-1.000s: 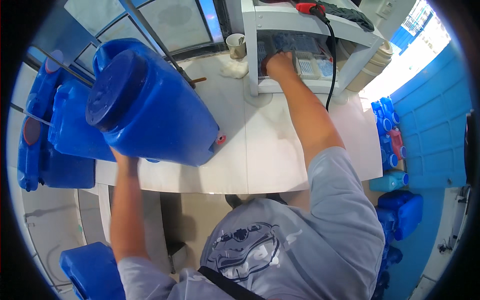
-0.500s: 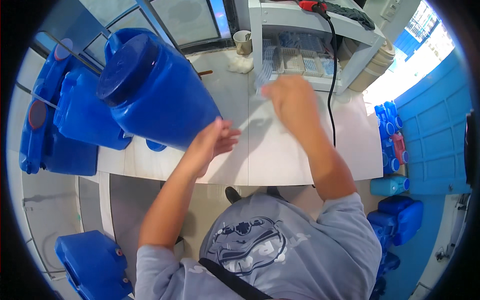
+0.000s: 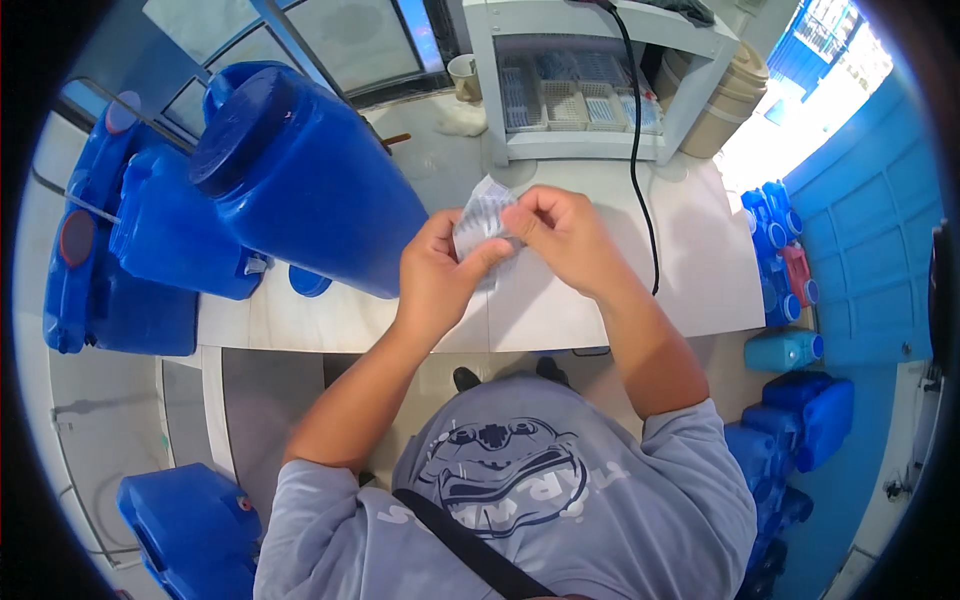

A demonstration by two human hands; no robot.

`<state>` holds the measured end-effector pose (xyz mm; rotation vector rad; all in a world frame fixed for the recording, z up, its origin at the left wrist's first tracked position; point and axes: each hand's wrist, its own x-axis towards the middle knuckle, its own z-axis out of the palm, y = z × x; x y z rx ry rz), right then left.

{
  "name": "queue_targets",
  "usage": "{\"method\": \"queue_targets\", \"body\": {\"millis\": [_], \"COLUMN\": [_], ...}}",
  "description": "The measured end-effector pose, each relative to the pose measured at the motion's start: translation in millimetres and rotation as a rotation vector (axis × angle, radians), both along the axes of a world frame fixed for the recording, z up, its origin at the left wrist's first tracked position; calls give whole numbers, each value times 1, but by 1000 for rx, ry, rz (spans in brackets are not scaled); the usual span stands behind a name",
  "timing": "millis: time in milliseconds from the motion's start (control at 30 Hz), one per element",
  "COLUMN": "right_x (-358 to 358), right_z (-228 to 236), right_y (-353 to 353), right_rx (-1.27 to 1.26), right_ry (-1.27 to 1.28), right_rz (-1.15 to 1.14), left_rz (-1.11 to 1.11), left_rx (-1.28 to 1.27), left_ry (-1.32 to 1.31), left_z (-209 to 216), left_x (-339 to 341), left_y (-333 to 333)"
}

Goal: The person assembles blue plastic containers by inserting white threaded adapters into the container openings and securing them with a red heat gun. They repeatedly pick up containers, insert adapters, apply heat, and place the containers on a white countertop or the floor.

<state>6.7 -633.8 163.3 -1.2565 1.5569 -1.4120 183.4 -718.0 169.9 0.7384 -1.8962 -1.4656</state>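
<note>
Basically both hands meet at frame centre over the white counter (image 3: 610, 290), pinching one small clear plastic packet (image 3: 482, 218). Left hand (image 3: 437, 275) grips its lower left edge, right hand (image 3: 560, 235) its right edge, equally near. Packet's long axis tilts up-right. Big blue jug (image 3: 300, 175) lies upper left, apart.

Two hands, left (image 3: 435, 285) and right (image 3: 565, 240), are sharing one small clear packet (image 3: 482, 222); one big blue drum (image 3: 300, 180) is sitting on the surface (image 3: 690, 260).
</note>
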Motion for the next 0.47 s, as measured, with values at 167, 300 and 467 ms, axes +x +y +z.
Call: {"method": "queue_targets", "body": {"millis": [167,300,467], "right_x": [-16,-21,-8], "right_z": [40,121,232], "right_y": [-15,-38,-69], "right_rx": [-39,22,-389], "right_ry": [-193,114,754], "right_rz": [549,1089,873], "left_rz": [-319,-804,-204], "left_rx": [483,344,-985], "left_ry": [343,173,-302], "left_z": [25,86,211], "left_x": [43,102,160], "left_y": [-21,-46,-88]}}
